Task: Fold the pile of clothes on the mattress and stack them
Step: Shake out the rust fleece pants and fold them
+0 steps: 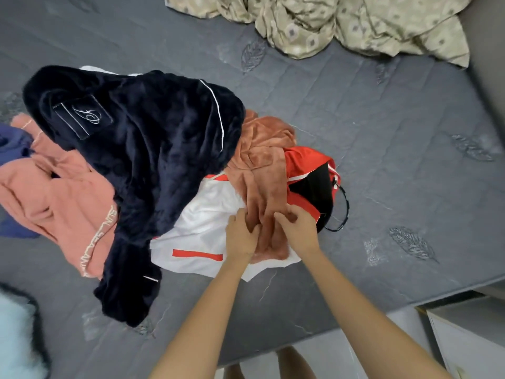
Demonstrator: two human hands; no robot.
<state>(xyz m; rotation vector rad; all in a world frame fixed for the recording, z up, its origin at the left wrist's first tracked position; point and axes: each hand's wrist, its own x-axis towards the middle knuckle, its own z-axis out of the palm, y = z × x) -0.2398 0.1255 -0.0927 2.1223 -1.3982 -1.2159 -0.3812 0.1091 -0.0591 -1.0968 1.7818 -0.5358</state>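
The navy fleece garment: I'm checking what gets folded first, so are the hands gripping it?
No, both the left hand and right hand pinch the rust-orange garment; the navy fleece garment lies untouched.

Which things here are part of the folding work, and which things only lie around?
Part of the job:
- rust fleece piece, gripped by left hand and right hand
- navy plush robe
- white and red garment
- salmon sweatshirt
- red and black garment
- mattress

Just lying about:
- beige patterned sheet
- white cabinet

— Garments in the pile?
— Six seen: navy fleece robe (153,149), two salmon pieces (54,192) (262,165), white shorts (202,228), red-black jersey (311,173), blue item (13,143).
— Hands?
— Two (241,236) (299,228).
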